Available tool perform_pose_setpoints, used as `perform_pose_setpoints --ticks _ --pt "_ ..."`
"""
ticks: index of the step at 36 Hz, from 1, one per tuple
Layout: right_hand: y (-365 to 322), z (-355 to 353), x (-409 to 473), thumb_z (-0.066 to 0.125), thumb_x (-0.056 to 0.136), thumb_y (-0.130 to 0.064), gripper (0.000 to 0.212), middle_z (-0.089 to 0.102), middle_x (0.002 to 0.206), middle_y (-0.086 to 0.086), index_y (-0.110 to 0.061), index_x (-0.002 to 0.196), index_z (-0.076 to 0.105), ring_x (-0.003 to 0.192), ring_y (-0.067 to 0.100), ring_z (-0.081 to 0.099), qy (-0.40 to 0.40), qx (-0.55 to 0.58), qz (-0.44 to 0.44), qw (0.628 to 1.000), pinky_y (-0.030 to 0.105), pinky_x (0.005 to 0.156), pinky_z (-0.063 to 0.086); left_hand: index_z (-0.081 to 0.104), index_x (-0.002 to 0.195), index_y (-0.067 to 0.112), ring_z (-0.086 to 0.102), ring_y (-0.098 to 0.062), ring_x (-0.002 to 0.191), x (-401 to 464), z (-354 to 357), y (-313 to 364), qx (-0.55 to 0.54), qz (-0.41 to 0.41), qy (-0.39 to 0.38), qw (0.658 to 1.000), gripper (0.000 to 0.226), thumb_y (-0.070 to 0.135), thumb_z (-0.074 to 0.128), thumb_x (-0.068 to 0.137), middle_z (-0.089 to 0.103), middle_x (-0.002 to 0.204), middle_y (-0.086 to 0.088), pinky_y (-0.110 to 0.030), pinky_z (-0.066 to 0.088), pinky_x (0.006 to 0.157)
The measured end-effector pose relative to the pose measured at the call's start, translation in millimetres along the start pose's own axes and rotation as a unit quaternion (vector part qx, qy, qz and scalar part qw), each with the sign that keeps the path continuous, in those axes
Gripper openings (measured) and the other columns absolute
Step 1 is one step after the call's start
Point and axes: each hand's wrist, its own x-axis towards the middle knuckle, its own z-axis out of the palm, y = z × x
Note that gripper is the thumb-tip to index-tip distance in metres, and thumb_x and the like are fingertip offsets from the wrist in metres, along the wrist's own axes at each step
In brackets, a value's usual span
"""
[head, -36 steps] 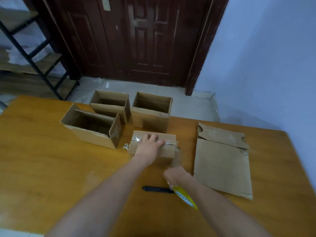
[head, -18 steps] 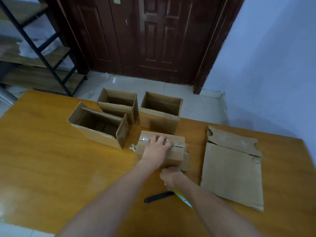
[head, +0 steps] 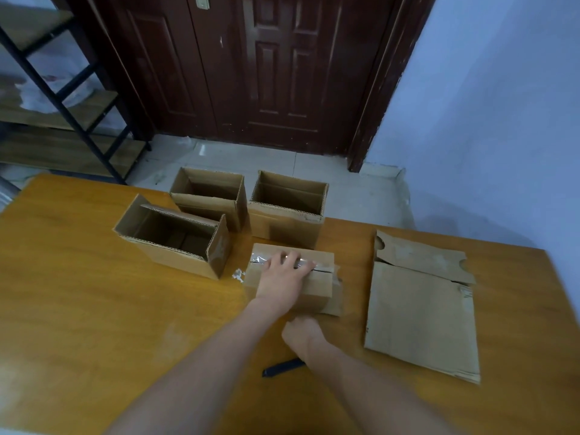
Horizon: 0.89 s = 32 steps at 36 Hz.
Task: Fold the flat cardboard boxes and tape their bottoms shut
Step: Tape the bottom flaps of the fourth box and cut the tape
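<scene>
Upturned box (head: 317, 284) sits mid-surface, bottom flaps facing up, a strip of clear tape (head: 301, 264) running along its seam. Left hand (head: 282, 277) lies flat on top of it, palm down, grip spread apart, fingertips (head: 309, 265) touching the tape line. Loose crumpled tape end (head: 239, 275) hangs off the box's left side. Right hand (head: 303, 332) is just below the box's near face, knuckles toward the camera; cannot tell whether its grip is together or apart, nor what it holds. A black pen-like tool (head: 282, 367) lies on the wooden surface (head: 78, 309) just beside the right wrist, partly hidden under the forearm.

Three folded boxes stand open-side up behind: one to the left (head: 175, 243), near but apart from the taped box; one behind it (head: 210, 199); one (head: 287, 221) directly behind the taped box, close to its far edge. Stack of flat cardboard (head: 420, 318) lies to the right, separated from the taped box by a bare strip of surface.

Far edge of the surface runs just behind the two back boxes. Widest open room is the near-left area. Floor, dark door (head: 266, 67) and a shelf rack (head: 62, 98) beyond.
</scene>
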Motion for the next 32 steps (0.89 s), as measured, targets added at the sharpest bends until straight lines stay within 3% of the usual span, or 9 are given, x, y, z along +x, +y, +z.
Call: perform_pose_setpoints --ticks 7,11,12,17,21,23,26,29,32 --pt "-8.4 6.1 3.5 0.048 0.091 0.006 0.026 0.061 0.111 0.017 0.0 0.111 0.063 0.099 0.032 0.059 0.014 0.046 0.046 0.998 0.043 0.076 0.056 0.025 0.143 0.037 0.022 -0.032 0.136 0.1 -2.8 1.1 0.004 0.0 -0.004 1.0 0.055 0.023 0.049 0.096 0.027 0.147 -0.004 -0.044 0.028 0.112" --pt "-4.0 -6.4 -3.7 0.042 0.087 0.013 0.031 0.054 0.117 0.028 0.012 0.116 0.056 0.109 0.043 0.049 0.029 0.033 0.094 0.995 0.042 0.043 0.043 0.023 0.143 0.038 0.022 -0.032 0.135 -0.5 -4.2 1.0 0.005 -0.001 -0.014 1.0 0.054 0.023 0.047 0.097 0.027 0.146 -0.004 -0.045 0.028 0.112" --pt "-1.2 -9.8 -6.1 0.041 0.087 0.013 0.033 0.053 0.118 0.028 0.012 0.117 0.055 0.111 0.043 0.048 0.031 0.037 0.101 0.994 0.042 0.041 0.04 0.022 0.144 0.038 0.023 -0.032 0.134 -0.9 -4.0 1.1 0.006 -0.001 -0.016 1.0 0.055 0.023 0.046 0.097 0.027 0.146 -0.004 -0.045 0.029 0.112" --pt "6.7 -14.2 -13.3 0.042 0.089 0.012 0.033 0.057 0.121 0.021 0.008 0.118 0.057 0.11 0.04 0.055 0.032 0.056 0.077 0.995 0.041 0.05 0.044 0.022 0.144 0.037 0.024 -0.032 0.134 -3.0 -3.1 1.4 0.014 0.002 -0.016 1.0 0.057 0.024 0.049 0.095 0.027 0.145 -0.005 -0.046 0.028 0.112" --pt "5.8 -17.2 -20.3 0.045 0.088 0.01 0.029 0.062 0.104 0.012 0.0 0.11 0.062 0.092 0.032 0.062 0.03 0.011 0.062 0.998 0.034 0.056 0.045 0.021 0.144 0.038 0.023 -0.032 0.135 -3.2 -3.0 2.3 0.012 -0.002 -0.009 1.0 0.059 0.024 0.051 0.095 0.027 0.146 -0.005 -0.046 0.028 0.113" --pt "4.9 -15.4 -21.9 0.046 0.09 0.008 0.028 0.063 0.105 0.01 -0.002 0.11 0.062 0.096 0.031 0.061 0.046 -0.005 0.052 0.998 0.037 0.072 0.047 0.021 0.144 0.038 0.022 -0.031 0.136 -3.0 -1.6 1.8 0.011 -0.001 -0.008 1.0 0.059 0.024 0.051 0.095 0.026 0.147 -0.004 -0.046 0.027 0.113" --pt "6.4 -9.5 -24.6 0.046 0.095 -0.002 0.024 0.066 0.111 0.01 -0.006 0.109 0.065 0.109 0.029 0.056 0.087 0.007 0.057 0.995 0.042 0.1 0.034 0.02 0.143 0.04 0.021 -0.03 0.136 -3.1 0.4 0.8 0.008 0.0 -0.003 1.0 0.061 0.024 0.052 0.094 0.025 0.147 -0.003 -0.046 0.027 0.114" --pt "16.3 -5.1 -34.2 0.043 0.098 -0.016 0.025 0.068 0.101 0.01 -0.009 0.1 0.067 0.1 0.029 0.057 0.17 0.054 0.056 0.982 0.04 0.092 0.036 0.02 0.144 0.04 0.021 -0.03 0.137 -3.1 0.0 -0.3 0.009 0.004 -0.002 1.0 0.061 0.023 0.051 0.095 0.025 0.148 -0.002 -0.046 0.027 0.114" --pt "34.5 -3.5 -51.0 0.043 0.092 -0.027 0.034 0.067 0.072 0.004 -0.013 0.073 0.067 0.069 0.021 0.063 0.288 0.165 0.074 0.94 0.029 0.063 0.047 0.021 0.144 0.04 0.021 -0.029 0.137 -3.1 -1.6 -1.3 0.003 0.007 -0.004 1.0 0.059 0.021 0.049 0.095 0.024 0.149 -0.001 -0.045 0.025 0.114"
